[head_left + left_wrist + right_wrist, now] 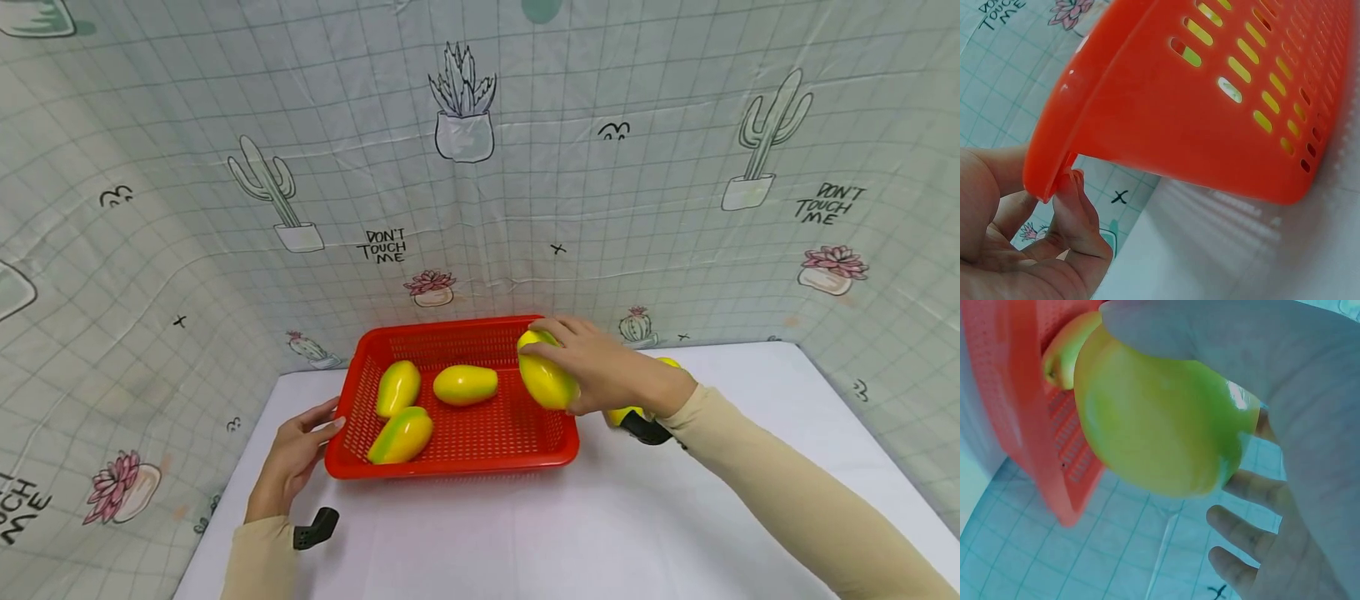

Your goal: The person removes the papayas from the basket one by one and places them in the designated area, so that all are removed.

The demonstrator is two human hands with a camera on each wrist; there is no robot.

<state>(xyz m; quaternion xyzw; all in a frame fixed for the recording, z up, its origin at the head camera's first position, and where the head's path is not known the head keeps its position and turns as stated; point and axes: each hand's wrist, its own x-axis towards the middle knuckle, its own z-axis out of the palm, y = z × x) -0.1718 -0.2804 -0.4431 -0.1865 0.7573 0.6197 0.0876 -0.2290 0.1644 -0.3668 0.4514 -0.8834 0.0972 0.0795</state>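
Note:
A red perforated plastic basket [480, 450] sits on the white table with three yellow-green mangoes inside: one at the back left [399, 389], one at the front left [402, 436] and one near the middle [465, 385]. My left hand [295, 447] pinches the basket's left rim [1054, 144] between thumb and fingers. Above the basket's right end, my right hand [592, 362] grips another mango [547, 375], thumb on one side and fingers on the other. The right wrist view shows this mango [1154, 419] large, with part of the basket wall [1022, 412] beside it.
Yellow fruit [618, 414] lies on the table right of the basket, mostly hidden behind my right wrist. White tablecloth [450, 542] spreads in front. A grid-patterned curtain [525, 208] with cactus drawings stands close behind the basket and along both sides.

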